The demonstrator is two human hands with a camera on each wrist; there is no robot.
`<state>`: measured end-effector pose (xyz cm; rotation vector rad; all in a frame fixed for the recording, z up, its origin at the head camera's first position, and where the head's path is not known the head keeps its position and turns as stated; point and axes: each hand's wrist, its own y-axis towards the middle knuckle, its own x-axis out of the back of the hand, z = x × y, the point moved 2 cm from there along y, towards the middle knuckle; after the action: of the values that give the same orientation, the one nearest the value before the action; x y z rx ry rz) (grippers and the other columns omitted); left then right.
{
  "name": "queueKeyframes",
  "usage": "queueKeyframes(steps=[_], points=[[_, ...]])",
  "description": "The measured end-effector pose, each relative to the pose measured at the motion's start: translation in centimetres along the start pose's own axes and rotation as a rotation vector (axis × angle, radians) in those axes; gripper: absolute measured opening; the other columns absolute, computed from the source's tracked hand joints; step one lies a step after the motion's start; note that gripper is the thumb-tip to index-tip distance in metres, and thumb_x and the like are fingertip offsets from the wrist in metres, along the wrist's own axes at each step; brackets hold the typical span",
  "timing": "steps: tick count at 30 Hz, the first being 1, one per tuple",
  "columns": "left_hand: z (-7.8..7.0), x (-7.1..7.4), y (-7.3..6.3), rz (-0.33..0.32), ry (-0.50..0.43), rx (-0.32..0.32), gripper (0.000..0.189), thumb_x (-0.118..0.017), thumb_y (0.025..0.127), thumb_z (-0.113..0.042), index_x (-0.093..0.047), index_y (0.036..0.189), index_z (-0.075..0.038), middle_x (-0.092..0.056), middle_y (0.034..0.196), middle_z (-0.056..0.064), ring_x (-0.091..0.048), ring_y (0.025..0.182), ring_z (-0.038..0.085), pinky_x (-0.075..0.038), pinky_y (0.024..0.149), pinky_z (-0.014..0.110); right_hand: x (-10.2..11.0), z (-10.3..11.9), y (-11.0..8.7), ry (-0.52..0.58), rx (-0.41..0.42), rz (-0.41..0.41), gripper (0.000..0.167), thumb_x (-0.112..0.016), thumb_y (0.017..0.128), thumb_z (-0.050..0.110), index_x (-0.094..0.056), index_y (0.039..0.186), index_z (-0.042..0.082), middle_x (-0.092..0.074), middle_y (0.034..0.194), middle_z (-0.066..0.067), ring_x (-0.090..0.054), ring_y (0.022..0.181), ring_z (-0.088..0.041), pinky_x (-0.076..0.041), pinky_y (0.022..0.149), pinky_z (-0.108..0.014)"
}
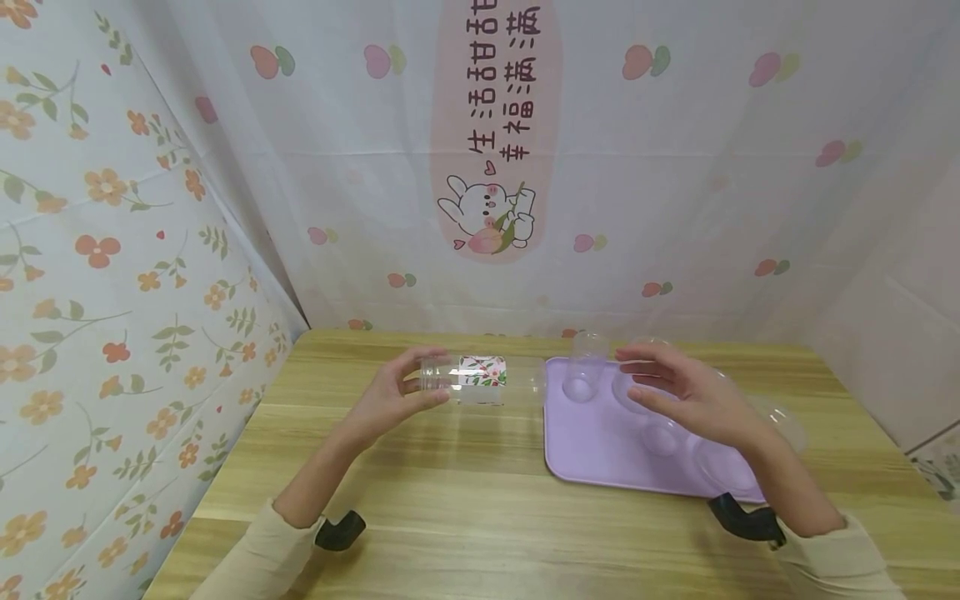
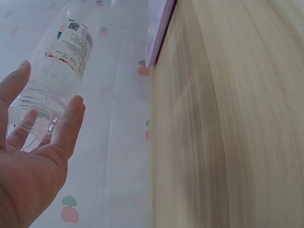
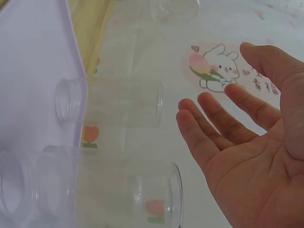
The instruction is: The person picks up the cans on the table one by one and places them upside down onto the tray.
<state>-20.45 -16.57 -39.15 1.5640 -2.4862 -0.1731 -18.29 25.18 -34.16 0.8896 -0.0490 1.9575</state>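
My left hand (image 1: 386, 398) holds a clear plastic jar (image 1: 482, 381) by its threaded mouth end, thumb and fingers curled round it. The jar lies sideways above the table, its bottom toward the right. A floral label wraps its middle; in the left wrist view the jar (image 2: 59, 59) shows a printed side with a barcode. My right hand (image 1: 693, 400) hovers over the lilac tray (image 1: 600, 465), fingers spread and relaxed, nothing in them. Beneath and beside it, several clear jars stand on the tray, among them a slim jar (image 1: 587, 367). The hand hides some of them.
The wooden table (image 1: 450, 517) runs up to a printed curtain (image 1: 360, 192) at the back, with a floral curtain (image 1: 112, 292) along the left. A larger clear jar (image 3: 128, 185) stands near the slim one in the right wrist view. Black wrist mounts (image 1: 341, 531) stick out from the sleeves.
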Motion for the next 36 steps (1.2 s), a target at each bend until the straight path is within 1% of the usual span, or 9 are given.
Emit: queueKeyframes(steps=[5,9,11,16,22,25,28,32,36], points=[[-0.1,-0.3,0.1,0.007,-0.007,-0.004,0.057,-0.075,0.093,-0.004,-0.051,0.144,-0.01,-0.052,0.143,0.019,-0.062,0.118,0.038,-0.056,0.09,0.05,-0.3,-0.1,0.1,0.02,0.001,0.005,0.05,-0.067,0.097,0.001,-0.049,0.144,-0.002,-0.053,0.14,-0.02,-0.057,0.125,-0.019,-0.051,0.098,-0.028],[0.1,-0.4,0.2,0.019,-0.017,-0.014,0.059,-0.074,0.093,-0.003,-0.048,0.146,-0.005,-0.052,0.143,0.019,-0.062,0.118,0.039,-0.056,0.09,0.05,-0.5,-0.1,0.2,0.04,-0.004,0.008,0.05,-0.067,0.097,0.0,-0.049,0.143,-0.004,-0.054,0.14,-0.017,-0.057,0.125,-0.016,-0.051,0.096,-0.027],[0.1,-0.5,0.2,0.025,-0.019,-0.019,0.06,-0.074,0.093,-0.003,-0.047,0.146,-0.003,-0.052,0.143,0.018,-0.061,0.118,0.04,-0.056,0.089,0.049,-0.6,-0.2,0.3,0.055,0.001,0.01,0.05,-0.067,0.097,-0.001,-0.048,0.143,-0.005,-0.054,0.14,-0.015,-0.057,0.125,-0.019,-0.051,0.097,-0.028],[-0.1,-0.8,0.3,0.03,-0.027,-0.013,0.058,-0.074,0.093,-0.004,-0.049,0.145,-0.008,-0.051,0.144,0.019,-0.06,0.119,0.04,-0.057,0.089,0.046,-1.0,-0.1,0.6,0.083,0.02,0.017,0.049,-0.066,0.097,-0.004,-0.049,0.143,-0.002,-0.054,0.14,-0.012,-0.057,0.126,-0.021,-0.049,0.1,-0.029],[-0.2,-1.2,0.3,0.034,-0.04,-0.015,0.057,-0.074,0.093,-0.003,-0.05,0.145,-0.011,-0.051,0.143,0.018,-0.062,0.118,0.035,-0.054,0.091,0.054,-1.4,-0.3,0.8,0.08,0.039,0.013,0.049,-0.066,0.096,-0.004,-0.05,0.143,-0.003,-0.056,0.139,-0.011,-0.058,0.124,-0.02,-0.049,0.101,-0.032],[-0.2,-1.4,0.4,0.042,-0.054,-0.018,0.057,-0.073,0.093,-0.002,-0.05,0.144,-0.01,-0.049,0.145,0.023,-0.062,0.119,0.035,-0.052,0.092,0.056,-1.7,-0.2,0.9,0.088,0.041,0.015,0.05,-0.067,0.096,-0.004,-0.05,0.143,-0.003,-0.056,0.14,-0.011,-0.058,0.124,-0.021,-0.049,0.101,-0.033],[-0.2,-1.6,0.4,0.042,-0.052,-0.019,0.057,-0.074,0.093,-0.003,-0.051,0.144,-0.011,-0.047,0.145,0.025,-0.061,0.119,0.036,-0.054,0.091,0.053,-1.9,-0.1,1.1,0.106,0.042,0.019,0.051,-0.067,0.096,-0.004,-0.049,0.144,-0.003,-0.055,0.14,-0.013,-0.058,0.125,-0.022,-0.049,0.101,-0.035],[-0.1,-1.8,0.5,0.036,-0.039,-0.026,0.056,-0.074,0.093,-0.003,-0.051,0.144,-0.011,-0.05,0.144,0.02,-0.061,0.119,0.037,-0.056,0.09,0.045,-2.1,0.0,1.3,0.134,0.04,0.026,0.052,-0.067,0.096,-0.005,-0.048,0.144,-0.005,-0.055,0.141,-0.014,-0.057,0.125,-0.025,-0.049,0.102,-0.038],[0.0,-2.0,0.6,0.035,-0.045,-0.035,0.057,-0.074,0.093,-0.002,-0.05,0.145,-0.009,-0.052,0.143,0.019,-0.061,0.119,0.038,-0.057,0.089,0.044,-2.4,0.0,1.5,0.155,0.04,0.031,0.052,-0.067,0.096,-0.005,-0.047,0.144,-0.006,-0.054,0.141,-0.015,-0.057,0.126,-0.027,-0.048,0.102,-0.041]])
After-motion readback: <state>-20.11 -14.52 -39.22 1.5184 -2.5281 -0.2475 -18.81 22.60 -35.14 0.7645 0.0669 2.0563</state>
